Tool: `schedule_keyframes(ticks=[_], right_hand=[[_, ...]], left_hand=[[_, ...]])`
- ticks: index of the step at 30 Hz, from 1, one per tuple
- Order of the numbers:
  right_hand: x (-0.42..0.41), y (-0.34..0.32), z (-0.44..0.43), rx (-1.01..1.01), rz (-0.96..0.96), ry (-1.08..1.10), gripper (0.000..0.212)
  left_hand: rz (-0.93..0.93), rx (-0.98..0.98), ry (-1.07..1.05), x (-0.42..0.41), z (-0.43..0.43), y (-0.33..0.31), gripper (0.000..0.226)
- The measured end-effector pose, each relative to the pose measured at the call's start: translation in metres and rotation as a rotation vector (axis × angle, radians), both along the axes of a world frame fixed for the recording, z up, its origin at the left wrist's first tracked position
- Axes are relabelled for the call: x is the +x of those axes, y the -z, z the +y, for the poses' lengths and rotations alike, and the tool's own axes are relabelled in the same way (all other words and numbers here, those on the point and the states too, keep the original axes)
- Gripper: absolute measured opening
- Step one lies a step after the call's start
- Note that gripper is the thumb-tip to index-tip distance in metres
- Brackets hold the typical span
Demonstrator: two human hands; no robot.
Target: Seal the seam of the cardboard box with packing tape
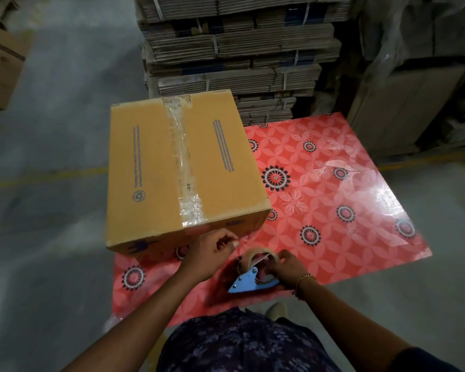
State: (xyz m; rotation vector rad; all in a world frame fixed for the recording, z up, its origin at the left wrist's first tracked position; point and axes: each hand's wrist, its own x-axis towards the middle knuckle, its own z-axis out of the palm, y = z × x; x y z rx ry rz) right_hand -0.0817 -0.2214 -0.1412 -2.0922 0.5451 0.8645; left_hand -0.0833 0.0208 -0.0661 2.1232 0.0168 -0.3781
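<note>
Stacked flat cartons (239, 44) fill the top of the frame behind a red flowered tabletop (333, 189). At centre left sits the cardboard box (156, 167), clear tape along its seam. Below it, the left hand (210, 253) pinches the tape end; the right hand (285, 267) clasps the blue tape dispenser (250, 277).
</note>
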Motion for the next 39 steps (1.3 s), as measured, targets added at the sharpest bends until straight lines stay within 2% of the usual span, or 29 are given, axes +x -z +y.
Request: schedule_keyframes(ticks=[3,7,9,10,13,16,20,22,24,25,29,32,39], right_hand=[[0.013,-0.031,-0.005,0.124,-0.108,-0.052,0.027],[0.048,-0.107,-0.020,0.376,-0.283,-0.262,0.034],[0.070,-0.147,-0.025,0.452,-0.339,-0.337,0.040],[0.081,-0.165,-0.024,0.477,-0.375,-0.367,0.042],[0.109,-0.211,-0.021,0.544,-0.465,-0.422,0.040],[0.127,-0.238,-0.025,0.546,-0.547,-0.436,0.039],[0.132,-0.255,-0.047,0.590,-0.692,-0.305,0.039],[0.123,-0.257,-0.060,0.588,-0.739,-0.211,0.028],[0.108,-0.254,-0.071,0.603,-0.677,-0.138,0.014],[0.100,-0.250,-0.076,0.624,-0.608,-0.126,0.015],[0.074,-0.236,-0.079,0.693,-0.410,-0.213,0.037],[0.068,-0.239,-0.071,0.724,-0.418,-0.244,0.041],[0.075,-0.245,-0.062,0.668,-0.477,-0.149,0.042]], left_hand=[[0.101,-0.130,-0.053,0.002,0.002,-0.001,0.009],[0.328,-0.317,-0.240,0.005,-0.009,-0.022,0.032],[0.547,-0.513,-0.297,0.007,-0.022,-0.044,0.054],[0.638,-0.641,-0.260,0.007,-0.029,-0.056,0.061],[0.753,-1.017,-0.133,0.012,-0.054,-0.091,0.064],[0.670,-1.218,-0.182,0.026,-0.081,-0.119,0.060],[0.414,-1.238,-0.390,0.047,-0.114,-0.139,0.047],[0.322,-1.274,-0.515,0.057,-0.123,-0.144,0.046],[0.238,-1.297,-0.587,0.066,-0.129,-0.150,0.050],[0.193,-1.299,-0.604,0.069,-0.133,-0.152,0.050],[0.059,-1.278,-0.637,0.072,-0.147,-0.163,0.055],[0.011,-1.246,-0.645,0.071,-0.159,-0.170,0.056],[-0.099,-1.180,-0.718,0.071,-0.175,-0.174,0.045]])
